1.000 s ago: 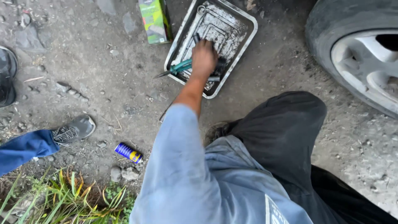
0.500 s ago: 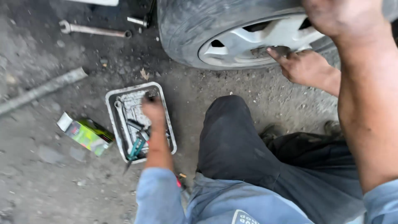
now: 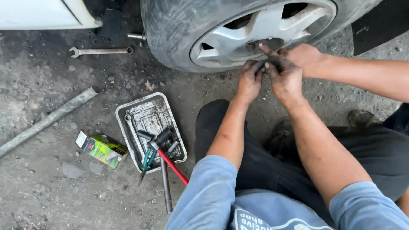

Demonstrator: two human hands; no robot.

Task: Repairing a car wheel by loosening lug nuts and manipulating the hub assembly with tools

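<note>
Greasy left hand [image 3: 249, 81] and right hand [image 3: 284, 79] were pressed together, pinched on a small dark part, hardly discernible, beside the silver alloy wheel [image 3: 255, 32]; a dented metal tray [image 3: 142, 115] lay on gravelly ground.

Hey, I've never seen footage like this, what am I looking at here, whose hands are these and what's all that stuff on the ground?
This is one view from a camera on a person's head, looking down. Their grimy left hand and right hand meet at a small part, too small to identify, beside the silver car wheel. A third hand, a co-worker's, reaches in from the right. On the dirt lie a battered metal tray of tools, a green cardboard box, a long steel wrench and a grey metal bar.
</note>
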